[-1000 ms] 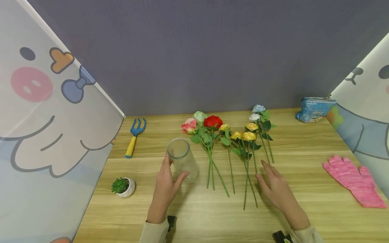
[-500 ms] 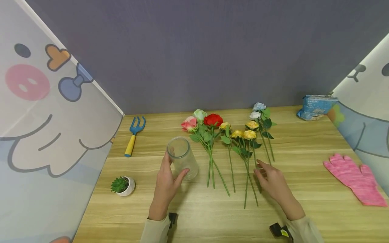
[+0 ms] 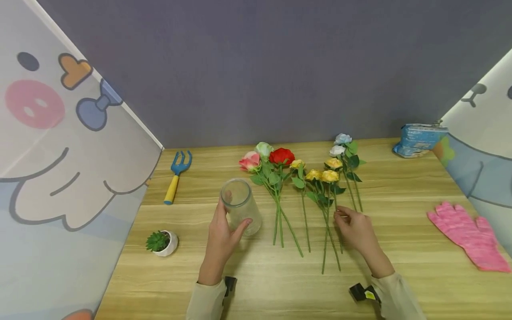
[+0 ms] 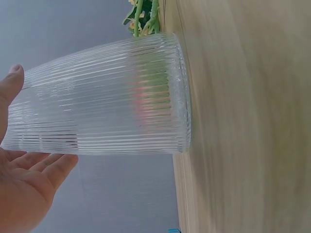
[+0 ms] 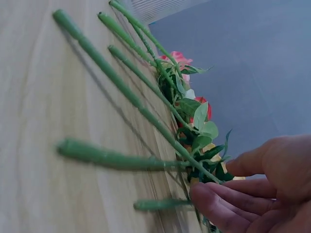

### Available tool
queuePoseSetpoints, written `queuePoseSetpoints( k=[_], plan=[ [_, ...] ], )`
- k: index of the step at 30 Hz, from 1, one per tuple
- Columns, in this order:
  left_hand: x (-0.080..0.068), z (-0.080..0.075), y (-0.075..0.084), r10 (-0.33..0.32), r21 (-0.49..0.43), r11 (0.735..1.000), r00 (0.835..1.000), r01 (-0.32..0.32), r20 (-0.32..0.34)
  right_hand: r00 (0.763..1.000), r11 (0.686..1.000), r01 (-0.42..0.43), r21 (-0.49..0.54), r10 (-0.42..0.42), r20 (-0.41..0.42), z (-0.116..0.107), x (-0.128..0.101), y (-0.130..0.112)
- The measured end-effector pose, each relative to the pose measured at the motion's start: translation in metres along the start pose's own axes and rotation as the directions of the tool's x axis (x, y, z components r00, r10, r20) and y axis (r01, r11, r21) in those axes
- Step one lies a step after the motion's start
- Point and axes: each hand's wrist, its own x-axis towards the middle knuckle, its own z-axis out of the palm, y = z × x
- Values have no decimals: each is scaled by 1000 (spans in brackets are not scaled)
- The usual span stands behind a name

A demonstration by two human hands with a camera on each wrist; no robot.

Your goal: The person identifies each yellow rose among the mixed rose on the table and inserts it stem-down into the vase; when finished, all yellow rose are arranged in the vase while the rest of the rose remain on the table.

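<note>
My left hand (image 3: 221, 242) holds a clear ribbed glass vase (image 3: 247, 215), thumb on the near side and fingers round the far side. In the left wrist view the vase (image 4: 107, 97) has its base close over the wooden table. My right hand (image 3: 360, 233) pinches a green stem among the yellow roses (image 3: 330, 176) between thumb and fingertips. The right wrist view shows this hand (image 5: 262, 189) with its fingers at the stems, their cut ends pointing away from it. Left of them lie a red rose (image 3: 282, 156), a pink rose (image 3: 250, 161) and a pale green rose (image 3: 264, 149).
Pale blue (image 3: 342, 139) and white (image 3: 337, 150) roses lie at the back. Leftward are a blue and yellow hand fork (image 3: 176, 178) and a small potted succulent (image 3: 162, 242). A pink glove (image 3: 468, 235) and a blue packet (image 3: 419, 140) lie on the right.
My right hand has moved slightly left, and its spread fingers have closed onto a stem of the yellow roses. My left hand keeps its hold on the vase.
</note>
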Motion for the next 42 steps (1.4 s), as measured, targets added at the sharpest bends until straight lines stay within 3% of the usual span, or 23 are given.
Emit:
queuePoseSetpoints(
  k=[6,16,25,42],
  plan=[
    [-1,3,1,-1,-31,1000,1000,2,4,987,988,-135,75,127,97,0,6,-2],
    [0,6,4,-31,-46,998,999,32,19,945,932,-303,198,267,190,5,14,3],
    [0,6,5,-31,-73,997,999,32,8,939,921,-328,211,294,177,12,18,2],
    [0,6,4,-100,-99,990,995,101,8,910,849,-412,332,364,198,10,22,2]
  ],
)
